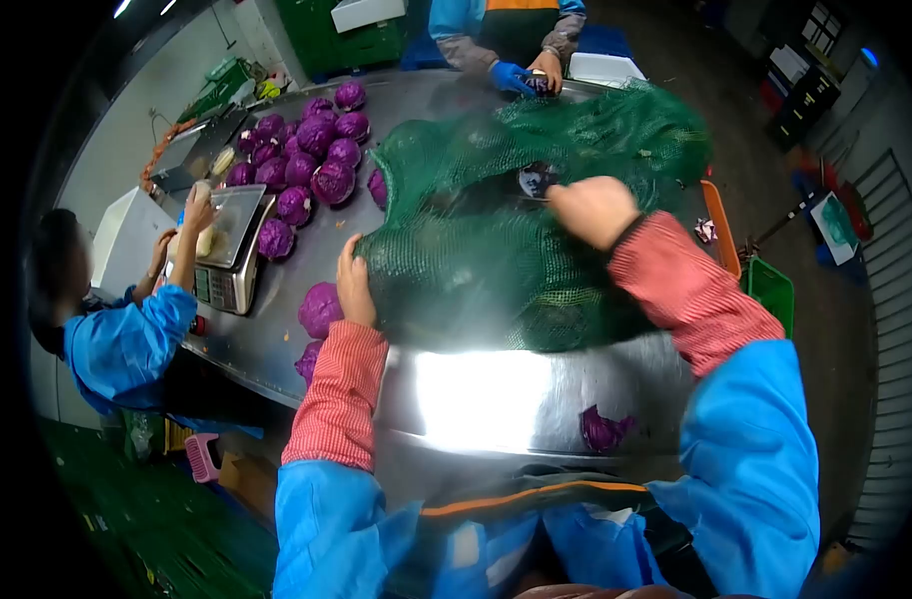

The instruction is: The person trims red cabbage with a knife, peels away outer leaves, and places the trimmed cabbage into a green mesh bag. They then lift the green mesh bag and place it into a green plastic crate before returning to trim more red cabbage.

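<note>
A large green mesh bag [446,285], bulging with round contents, lies across the metal table in front of me. At its left edge is my left hand [356,288], its fingers closed on the mesh. My right hand [594,212] is a fist over the bag's middle, beside a dark slit-like gap. What it grips is hidden and blurred. Next to that fist, a dark purple cabbage [536,180] shows through the gap. Two loose purple cabbages, one of them a whole purple cabbage [320,308], sit just left of my left forearm.
Several purple cabbages [316,135] are piled at the far left of the metal table [556,399]. A torn purple leaf [604,429] lies near the front edge. One person handles something on a scale [226,285]; another person's gloved hand [513,78] works across the table. Crates stand at right.
</note>
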### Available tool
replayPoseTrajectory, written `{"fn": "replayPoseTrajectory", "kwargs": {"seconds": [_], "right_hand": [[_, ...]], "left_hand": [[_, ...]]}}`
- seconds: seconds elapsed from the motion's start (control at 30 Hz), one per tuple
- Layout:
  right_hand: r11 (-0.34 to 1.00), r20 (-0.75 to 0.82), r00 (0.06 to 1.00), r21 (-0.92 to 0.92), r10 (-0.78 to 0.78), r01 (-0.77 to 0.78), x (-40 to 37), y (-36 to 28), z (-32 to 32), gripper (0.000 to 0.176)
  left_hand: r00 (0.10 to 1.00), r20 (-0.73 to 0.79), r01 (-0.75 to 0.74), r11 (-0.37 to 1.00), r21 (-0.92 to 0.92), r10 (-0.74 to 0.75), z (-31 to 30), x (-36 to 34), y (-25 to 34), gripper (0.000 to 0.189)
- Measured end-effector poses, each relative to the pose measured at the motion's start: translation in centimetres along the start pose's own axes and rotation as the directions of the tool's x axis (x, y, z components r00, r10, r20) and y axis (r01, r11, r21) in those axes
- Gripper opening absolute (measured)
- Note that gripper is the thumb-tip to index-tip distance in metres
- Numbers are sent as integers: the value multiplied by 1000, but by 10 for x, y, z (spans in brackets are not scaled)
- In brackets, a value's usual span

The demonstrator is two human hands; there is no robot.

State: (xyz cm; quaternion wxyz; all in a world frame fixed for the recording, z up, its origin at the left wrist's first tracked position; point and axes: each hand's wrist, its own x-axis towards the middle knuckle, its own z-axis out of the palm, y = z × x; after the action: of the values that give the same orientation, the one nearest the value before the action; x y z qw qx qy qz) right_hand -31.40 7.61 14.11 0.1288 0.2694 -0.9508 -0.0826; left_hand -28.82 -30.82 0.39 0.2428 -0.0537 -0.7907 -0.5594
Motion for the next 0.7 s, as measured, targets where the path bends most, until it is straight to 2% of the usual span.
{"fn": "replayPoseTrajectory", "kwargs": {"seconds": [0.07, 0.1, 0.17, 0.23, 0.27, 0.3, 0.37, 0.4, 0.43, 0.47, 0.5, 0.57, 0.6, 0.63, 0.67, 0.7], "right_hand": [[992, 230, 973, -120, -11, 39, 29, 0, 30, 21], [990, 294, 953, -89, -76, 107, 26, 10, 31, 23], [995, 384, 923, -77, -31, 66, -7, 51, 33, 25], [990, 441, 887, -13, 135, -144, -56, 86, -3, 26], [974, 428, 878, -25, 213, -225, -81, 107, -9, 27], [969, 400, 883, -69, 244, -237, -106, 121, -19, 29], [939, 405, 849, -190, 340, -286, -171, 174, 3, 30], [908, 355, 838, -216, 415, -358, -190, 183, 0, 30], [878, 311, 822, -223, 476, -424, -205, 179, -1, 30], [874, 292, 825, -192, 484, -445, -215, 175, 2, 30], [869, 264, 828, -159, 495, -469, -221, 173, 4, 30], [881, 190, 861, -83, 472, -465, -212, 172, 5, 29], [900, 150, 888, -40, 435, -434, -195, 162, 4, 29], [917, 107, 912, 0, 396, -398, -175, 150, 1, 28], [941, 77, 942, 60, 327, -332, -152, 136, -8, 27], [958, 41, 965, 116, 259, -263, -127, 120, -16, 25]], "left_hand": [[999, 18, 40, 997, -72, -38, -3, 4, -7, 47], [997, 33, 68, 992, -108, -65, -1, 2, -9, 47], [971, 161, 226, 905, -361, -178, 4, -1, 22, 51], [982, 113, 178, 937, -301, -150, 1, 1, -2, 49], [985, 95, 168, 946, -276, -147, -2, 2, -10, 48], [981, 96, 189, 945, -265, -169, -2, 2, -10, 48], [989, 100, 118, 992, -44, -113, -4, 3, -9, 48], [995, 97, 15, 987, 160, -31, -5, 8, -10, 48], [993, 111, -77, 925, 371, 38, -7, 7, 3, 48], [1000, 27, -9, 870, 494, -5, -10, 3, 20, 47], [990, 39, -135, 839, 526, 135, -4, 2, 52, 49], [910, 78, -372, 721, 584, 406, 25, 1, 115, 54], [875, 140, -470, 742, 478, 464, 46, 0, 138, 59], [846, 283, -532, 755, 383, 452, 67, 1, 161, 51], [840, 383, -505, 812, 294, 384, 94, -2, 165, 46], [838, 415, -490, 823, 288, 354, 123, -6, 167, 45]]}}
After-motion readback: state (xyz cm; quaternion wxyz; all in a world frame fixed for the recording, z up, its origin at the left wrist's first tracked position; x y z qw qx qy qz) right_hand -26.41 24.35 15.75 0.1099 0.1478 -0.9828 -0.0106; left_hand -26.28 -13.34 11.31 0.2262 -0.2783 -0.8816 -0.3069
